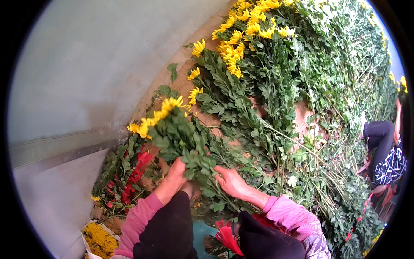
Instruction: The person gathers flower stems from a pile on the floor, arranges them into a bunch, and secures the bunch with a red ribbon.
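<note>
A bunch of yellow chrysanthemums [177, 136] lies tilted across the middle, its blooms up to the left and its leafy stems running down to the right. Wrapped round the stems below the flower heads is my left hand [176, 173], its fingers partly behind leaves. On the lower stems, my right hand [232, 182] is closed, thumb and forefinger against the leaves; its other fingertips are hidden. Red strips [227, 238] hang between my knees, and more red strips [136, 175] lie among leaves at the left.
Cut chrysanthemums [267, 73] are heaped on brown sheeting from far to right. A pale wall [86, 73] rises at the left. A container of yellow petals [101, 241] stands at lower left. Beneath me shows a teal stool [202, 239]. Another person [388, 151] sits at far right.
</note>
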A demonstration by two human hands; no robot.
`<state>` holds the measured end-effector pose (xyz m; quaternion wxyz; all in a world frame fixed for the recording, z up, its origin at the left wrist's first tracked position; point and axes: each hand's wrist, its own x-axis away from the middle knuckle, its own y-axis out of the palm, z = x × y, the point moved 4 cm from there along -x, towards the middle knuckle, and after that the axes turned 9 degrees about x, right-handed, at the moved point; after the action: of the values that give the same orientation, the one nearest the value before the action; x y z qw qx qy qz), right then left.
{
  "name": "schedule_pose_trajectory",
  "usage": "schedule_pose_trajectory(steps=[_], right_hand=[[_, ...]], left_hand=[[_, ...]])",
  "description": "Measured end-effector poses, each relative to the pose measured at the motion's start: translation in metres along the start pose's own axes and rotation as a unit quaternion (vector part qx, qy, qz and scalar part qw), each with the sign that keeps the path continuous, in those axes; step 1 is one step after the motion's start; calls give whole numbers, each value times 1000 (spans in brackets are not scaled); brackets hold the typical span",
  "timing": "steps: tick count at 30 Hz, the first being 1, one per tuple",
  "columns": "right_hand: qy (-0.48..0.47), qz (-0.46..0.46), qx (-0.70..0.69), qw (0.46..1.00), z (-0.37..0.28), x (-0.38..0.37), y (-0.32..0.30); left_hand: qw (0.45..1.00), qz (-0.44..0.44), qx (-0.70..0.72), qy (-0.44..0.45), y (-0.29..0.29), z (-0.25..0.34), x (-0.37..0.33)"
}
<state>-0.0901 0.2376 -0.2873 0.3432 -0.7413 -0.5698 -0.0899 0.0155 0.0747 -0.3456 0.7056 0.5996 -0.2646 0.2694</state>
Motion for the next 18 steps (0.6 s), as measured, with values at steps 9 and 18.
schedule_pose_trajectory(steps=[9, 18], right_hand=[[-80, 144, 315, 935, 46, -27, -37], [-1, 173, 94, 981, 32, -6, -88]], left_hand=[[996, 21, -20, 90, -1, 16, 6], [995, 58, 10, 77, 23, 16, -2]])
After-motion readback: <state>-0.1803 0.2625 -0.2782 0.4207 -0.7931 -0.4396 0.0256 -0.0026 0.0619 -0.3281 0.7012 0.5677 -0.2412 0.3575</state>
